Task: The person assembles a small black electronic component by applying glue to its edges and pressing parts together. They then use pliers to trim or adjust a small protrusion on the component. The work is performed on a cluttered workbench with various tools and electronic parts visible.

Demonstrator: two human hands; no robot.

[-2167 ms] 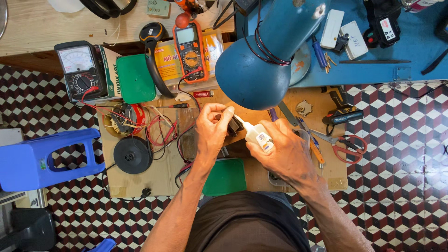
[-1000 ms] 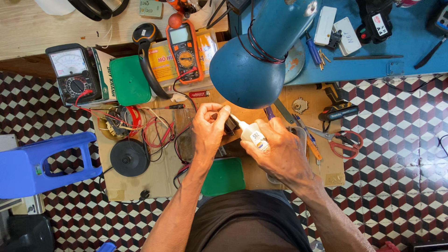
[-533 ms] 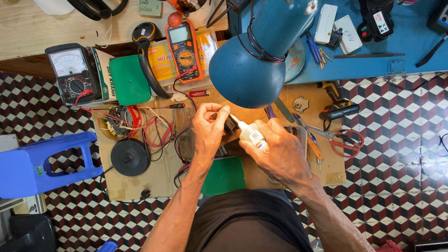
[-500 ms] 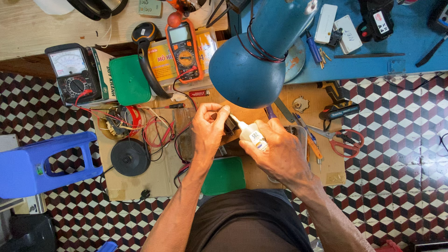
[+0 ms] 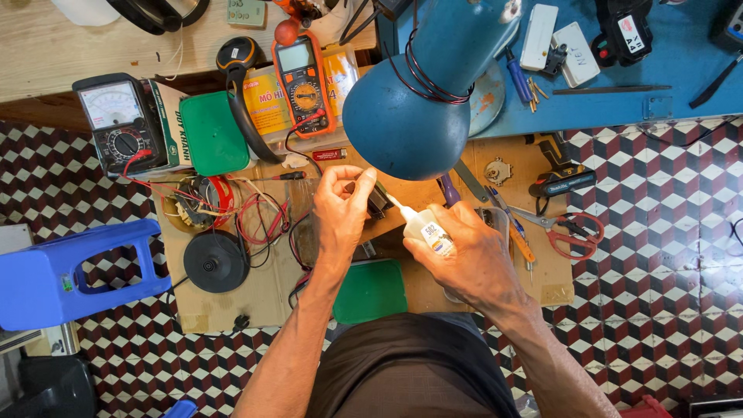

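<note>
Already uncapped, small glue bottle (image 5: 428,232) gripped in right hand (image 5: 472,259), nozzle touching dark part (image 5: 377,199) pinched by left hand (image 5: 340,209); gluing seemingly unfinished.

A sheet of cardboard (image 5: 232,306) covers the checkered floor (image 5: 665,255), carrying a black speaker (image 5: 216,262), tangled wires (image 5: 259,220), red-handled scissors (image 5: 569,232) and a green pad (image 5: 371,290).

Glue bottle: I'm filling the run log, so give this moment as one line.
left hand: holds small dark part | right hand: holds glue bottle | nozzle: at part | under blue lamp
</note>
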